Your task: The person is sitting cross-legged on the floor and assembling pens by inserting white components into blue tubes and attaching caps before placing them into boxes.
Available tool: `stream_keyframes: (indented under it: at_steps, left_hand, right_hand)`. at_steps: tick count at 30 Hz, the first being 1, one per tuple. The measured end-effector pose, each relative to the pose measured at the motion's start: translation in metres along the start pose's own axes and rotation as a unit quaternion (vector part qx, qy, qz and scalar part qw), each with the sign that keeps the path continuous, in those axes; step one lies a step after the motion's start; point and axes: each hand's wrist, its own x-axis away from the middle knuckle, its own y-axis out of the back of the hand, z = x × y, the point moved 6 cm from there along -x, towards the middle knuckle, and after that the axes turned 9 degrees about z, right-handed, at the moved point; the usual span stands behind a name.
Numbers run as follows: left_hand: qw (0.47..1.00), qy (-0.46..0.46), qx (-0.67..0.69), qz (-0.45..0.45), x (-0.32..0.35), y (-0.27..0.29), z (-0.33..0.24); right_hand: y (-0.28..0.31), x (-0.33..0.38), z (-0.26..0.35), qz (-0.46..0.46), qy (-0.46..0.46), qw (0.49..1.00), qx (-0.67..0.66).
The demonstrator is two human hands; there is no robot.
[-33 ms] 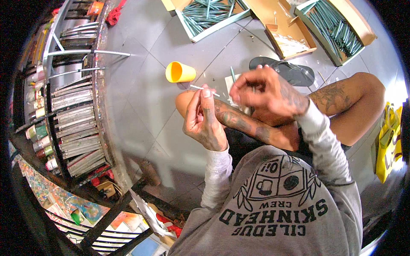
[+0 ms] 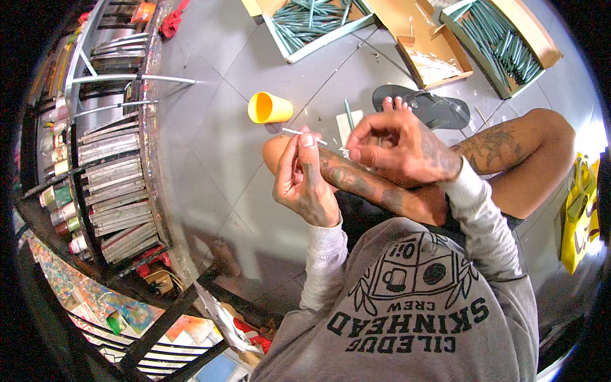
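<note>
A thin white stick [image 2: 294, 131] is pinched between the thumb and fingers of my left hand [image 2: 305, 178], pointing up and to the left. My right hand [image 2: 404, 146] hovers just right of it, apart from the stick. Its thumb and forefinger curl together, slightly blurred, and whatever may sit between their tips is too small to make out. Beyond the right hand, a teal pen-like stick [image 2: 349, 113] rests by a pale flat piece [image 2: 344, 130] on the floor. A yellow cup [image 2: 280, 108] lies on its side past my left hand.
Two open boxes hold many teal sticks, one box [image 2: 331, 39] ahead and another box [image 2: 507, 87] far right. Between them a brown carton [image 2: 439, 79] contains thin white pieces. A dark flip-flop [image 2: 445, 111] lies near my foot. A rack [image 2: 121, 172] lines the left; a yellow bag [image 2: 576, 216] sits right.
My right hand has shifted slightly right and down, its thumb and forefinger now closer together and less blurred. The left hand keeps its hold on the white stick.
</note>
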Motion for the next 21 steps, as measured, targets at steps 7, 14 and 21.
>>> stream_keyframes:
  at_steps: [7, 14, 21]
  left_hand:
    - [0.998, 0.028, 0.038, 0.037, 0.009, -0.006, -0.010]
    - [0.981, 0.118, -0.031, 0.149, 0.032, -0.007, -0.023]
    - [0.968, 0.183, 0.016, 0.173, 0.042, -0.006, -0.033]
  right_hand:
    - [-0.017, 0.020, 0.002, -0.066, -0.090, 0.969, -0.220]
    - [-0.028, 0.038, 0.009, -0.036, -0.039, 0.928, -0.368]
    - [-0.022, 0.048, 0.015, -0.066, -0.002, 0.920, -0.387]
